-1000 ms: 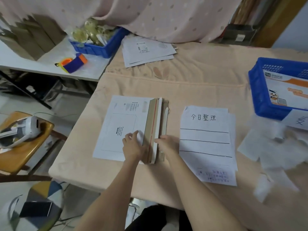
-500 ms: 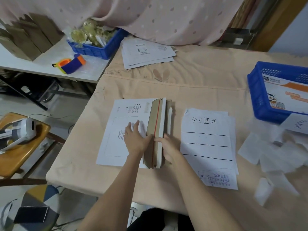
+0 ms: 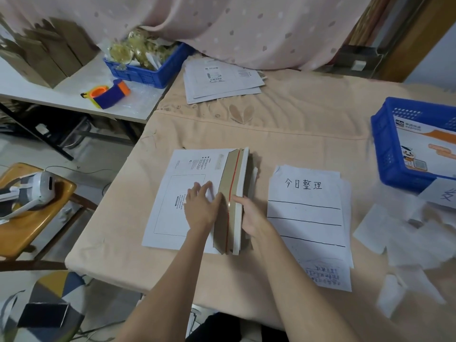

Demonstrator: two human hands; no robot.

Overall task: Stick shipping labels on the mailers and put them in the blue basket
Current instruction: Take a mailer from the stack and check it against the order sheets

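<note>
The left hand (image 3: 201,209) lies flat, fingers spread and extended, palm down on a white mailer (image 3: 183,201) that rests near the front edge of the cloth-covered table (image 3: 296,127). Its thumb side presses against the brown flap (image 3: 228,201), which stands folded up along the mailer's right side with a red strip running its length. The right hand (image 3: 251,217) is on the other side of that flap, fingers together and loosely curved, pushing against the white upright edge so the fold is squeezed between both hands. Neither hand is closed around anything; they press from opposite sides, close together with only the fold between them.

Just right of the mailer lies a sheet (image 3: 308,218) with handwritten characters and ruled lines, stacked on other paper, reaching close to the front edge. Toward the right edge are scraps of white backing paper (image 3: 394,233), blurred. The blue basket (image 3: 385,149) sits at the right edge, already holding a printed mailer with orange graphics. Near the back edge, by the curtain (image 3: 246,28), is a stack of white mailers (image 3: 222,80), the top one carrying a label.

On a white side table to the left stand a second blue crate (image 3: 145,72) and an orange and blue tape dispenser (image 3: 108,93)
</note>
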